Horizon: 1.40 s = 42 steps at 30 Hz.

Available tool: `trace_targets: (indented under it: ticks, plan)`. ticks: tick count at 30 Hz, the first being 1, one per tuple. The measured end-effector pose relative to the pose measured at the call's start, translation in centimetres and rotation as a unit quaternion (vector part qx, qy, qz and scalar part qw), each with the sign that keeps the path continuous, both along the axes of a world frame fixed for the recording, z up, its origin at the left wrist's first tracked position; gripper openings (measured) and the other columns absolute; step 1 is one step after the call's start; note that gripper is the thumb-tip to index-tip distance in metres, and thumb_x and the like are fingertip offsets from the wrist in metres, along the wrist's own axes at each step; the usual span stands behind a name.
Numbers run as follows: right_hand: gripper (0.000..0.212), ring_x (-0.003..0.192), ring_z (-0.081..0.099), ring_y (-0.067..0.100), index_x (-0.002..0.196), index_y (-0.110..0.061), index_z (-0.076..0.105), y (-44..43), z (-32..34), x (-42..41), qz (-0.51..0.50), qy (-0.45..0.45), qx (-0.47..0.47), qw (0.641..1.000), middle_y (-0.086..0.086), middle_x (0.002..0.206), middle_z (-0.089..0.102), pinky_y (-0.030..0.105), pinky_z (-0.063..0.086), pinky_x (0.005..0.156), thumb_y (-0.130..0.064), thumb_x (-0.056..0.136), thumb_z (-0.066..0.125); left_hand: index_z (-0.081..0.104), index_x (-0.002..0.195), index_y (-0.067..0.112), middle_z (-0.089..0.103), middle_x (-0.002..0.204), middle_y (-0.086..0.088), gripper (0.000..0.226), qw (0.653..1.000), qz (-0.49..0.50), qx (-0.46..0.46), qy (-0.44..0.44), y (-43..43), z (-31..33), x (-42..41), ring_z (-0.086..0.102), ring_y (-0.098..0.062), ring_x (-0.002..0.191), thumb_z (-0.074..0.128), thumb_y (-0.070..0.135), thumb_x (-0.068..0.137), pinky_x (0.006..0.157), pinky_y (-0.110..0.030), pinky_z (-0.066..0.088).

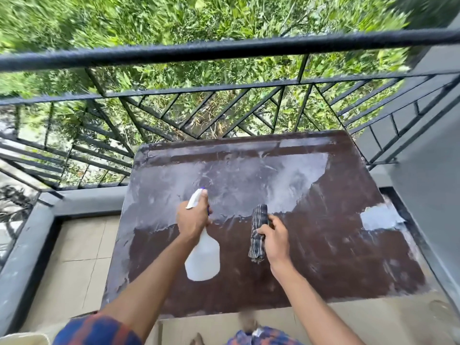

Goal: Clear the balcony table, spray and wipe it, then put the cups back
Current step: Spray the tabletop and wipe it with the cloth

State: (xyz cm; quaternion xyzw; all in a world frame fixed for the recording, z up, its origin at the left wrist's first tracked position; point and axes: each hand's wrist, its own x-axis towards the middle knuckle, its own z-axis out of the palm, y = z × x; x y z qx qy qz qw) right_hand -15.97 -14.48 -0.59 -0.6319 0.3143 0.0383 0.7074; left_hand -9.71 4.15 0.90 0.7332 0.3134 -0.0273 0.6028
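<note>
The person stands at a dark brown table (331,257) set in the corner of a balcony. The left hand (193,220) curls round the neck of a white spray bottle (202,261), with the forefinger lying along the top of the spray head, whose nozzle points toward the far side of the tabletop. The bottle hangs over the middle of the table. The right hand (276,241) grips a bunched striped cloth (258,232), fingers wrapped round it, just beside the bottle and over the tabletop. The far half of the table shines pale and streaked. A black metal railing (224,49) runs behind the table, with green leaves (174,18) beyond. Beige floor tiles (82,250) show at left.
</note>
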Motion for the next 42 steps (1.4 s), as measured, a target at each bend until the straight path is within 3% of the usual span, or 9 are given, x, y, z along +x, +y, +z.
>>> trace_targets:
  ticks: [5, 12, 15, 19, 23, 27, 31, 35, 42]
  plan:
    - [0.043, 0.068, 0.061, 0.028, 0.101, -0.01, 0.068, -0.7, 0.2, 1.0, 0.01, -0.004, 0.017, 1.0, 0.014, 0.081, 0.066, 0.04, 0.051, 0.064, -0.012, 0.059, 0.059, 0.072, 0.103, 0.005, 0.071, 0.073, -0.007, 0.048, 1.0, 0.01, -0.018, 0.006, 0.8, 0.6, 1.8, 0.057, -0.016, 0.039, 0.068, 0.051, 0.093, 0.054, -0.032, 0.051]
    - [0.043, 0.07, 0.063, 0.028, 0.103, -0.015, 0.067, -1.2, 0.4, 2.8, 0.062, -0.005, 0.009, 0.998, 0.015, 0.085, 0.067, 0.047, 0.053, 0.068, -0.016, 0.062, 0.058, 0.073, 0.092, 0.001, 0.068, 0.068, -0.011, 0.046, 0.995, 0.081, 0.063, -0.009, 2.6, 2.0, 3.1, 0.052, -0.014, 0.037, 0.066, 0.046, 0.096, 0.038, -0.021, 0.042]
    - [0.044, 0.072, 0.064, 0.03, 0.104, -0.017, 0.067, -0.7, 0.5, 3.7, 0.074, -0.01, -0.002, 0.997, 0.018, 0.089, 0.068, 0.05, 0.054, 0.071, -0.017, 0.061, 0.059, 0.071, 0.084, 0.006, 0.073, 0.078, -0.014, 0.049, 0.989, 0.096, 0.108, -0.005, 4.5, 2.5, 3.4, 0.057, -0.015, 0.036, 0.063, 0.053, 0.095, 0.046, -0.028, 0.049]
    - [0.037, 0.077, 0.064, 0.041, 0.098, -0.027, 0.067, 0.5, 0.7, 4.3, 0.088, -0.011, -0.001, 0.996, 0.022, 0.093, 0.068, 0.048, 0.053, 0.072, -0.014, 0.064, 0.061, 0.07, 0.095, 0.009, 0.076, 0.083, -0.015, 0.074, 0.981, 0.119, 0.154, 0.024, 8.2, 2.2, 3.5, 0.071, -0.032, 0.063, 0.052, 0.079, 0.076, 0.073, -0.049, 0.063]
    - [0.032, 0.071, 0.062, 0.03, 0.103, -0.018, 0.066, 2.4, 1.1, 5.0, 0.114, -0.018, 0.003, 0.993, 0.018, 0.088, 0.064, 0.037, 0.049, 0.063, 0.0, 0.077, 0.059, 0.059, 0.084, 0.008, 0.074, 0.083, -0.02, 0.061, 0.969, 0.147, 0.197, 0.029, 11.1, 3.0, 3.8, 0.074, -0.035, 0.068, 0.058, 0.068, 0.089, 0.075, -0.05, 0.063]
    - [0.031, 0.072, 0.059, 0.027, 0.104, -0.011, 0.064, 5.1, 1.2, 5.8, 0.138, -0.021, 0.004, 0.99, 0.017, 0.087, 0.062, 0.034, 0.048, 0.06, 0.009, 0.082, 0.055, 0.068, 0.093, 0.002, 0.075, 0.084, -0.018, 0.063, 0.969, 0.144, 0.198, 0.033, 14.1, 2.9, 4.1, 0.072, -0.031, 0.062, 0.059, 0.064, 0.093, 0.069, -0.046, 0.064]
    - [0.03, 0.07, 0.058, 0.025, 0.104, -0.008, 0.065, 8.1, 1.3, 6.4, 0.137, -0.018, -0.012, 0.99, 0.014, 0.084, 0.064, 0.025, 0.047, 0.054, 0.009, 0.081, 0.056, 0.069, 0.081, 0.008, 0.074, 0.073, -0.015, 0.067, 0.972, 0.14, 0.187, 0.034, 17.2, 1.6, 4.9, 0.073, -0.031, 0.06, 0.059, 0.074, 0.081, 0.067, -0.051, 0.064]
    - [0.027, 0.068, 0.06, 0.024, 0.098, -0.013, 0.065, 11.7, 1.2, 7.0, 0.152, -0.022, -0.029, 0.988, 0.013, 0.083, 0.065, 0.032, 0.048, 0.059, 0.006, 0.081, 0.057, 0.069, 0.082, 0.005, 0.074, 0.072, -0.014, 0.06, 0.978, 0.1, 0.173, 0.053, 19.8, 1.3, 5.8, 0.07, -0.026, 0.051, 0.061, 0.065, 0.087, 0.062, -0.043, 0.064]
    - [0.035, 0.069, 0.059, 0.024, 0.091, -0.024, 0.063, 16.1, 2.0, 7.6, 0.123, -0.018, -0.037, 0.991, 0.012, 0.082, 0.065, 0.025, 0.048, 0.057, 0.009, 0.082, 0.056, 0.073, 0.084, 0.006, 0.073, 0.068, -0.012, 0.041, 0.998, 0.004, 0.038, 0.049, 19.4, 1.1, 7.4, 0.051, -0.016, 0.036, 0.069, 0.046, 0.093, 0.039, -0.023, 0.04]
